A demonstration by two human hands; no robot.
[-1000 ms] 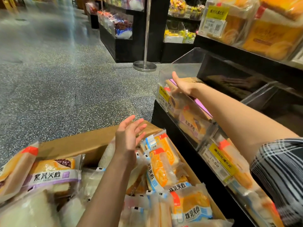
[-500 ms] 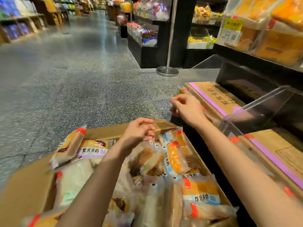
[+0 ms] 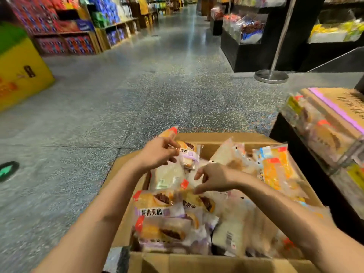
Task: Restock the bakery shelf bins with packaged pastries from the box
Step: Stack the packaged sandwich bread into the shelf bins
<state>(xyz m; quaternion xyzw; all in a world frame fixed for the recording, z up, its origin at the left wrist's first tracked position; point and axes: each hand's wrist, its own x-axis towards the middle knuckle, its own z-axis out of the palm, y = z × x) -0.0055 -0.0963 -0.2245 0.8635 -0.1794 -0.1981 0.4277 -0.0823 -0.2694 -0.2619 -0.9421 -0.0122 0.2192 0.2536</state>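
Note:
An open cardboard box (image 3: 220, 137) on the floor in front of me is full of packaged pastries. My left hand (image 3: 157, 154) pinches the top of a purple-label pastry packet (image 3: 188, 154) at the box's far left side. My right hand (image 3: 214, 179) hovers over the middle of the box with thumb and curled fingers apart, fingertips touching another purple-label packet (image 3: 197, 201). Orange-label packets (image 3: 275, 170) lie at the box's right. The clear shelf bin (image 3: 323, 138), holding several packets, stands to the right, with a flat cardboard sheet (image 3: 334, 104) above it.
A metal stanchion base (image 3: 270, 76) stands on the speckled floor beyond the bin. Black display stands (image 3: 244, 52) line the right of the aisle. A yellow display block (image 3: 21, 73) and stocked shelves (image 3: 65, 36) are at the left. A green arrow sticker (image 3: 6, 171) marks the floor.
My right hand left the shelf bin and came down over the box. My left hand closed on a purple-label packet. The view swung left, away from the shelves.

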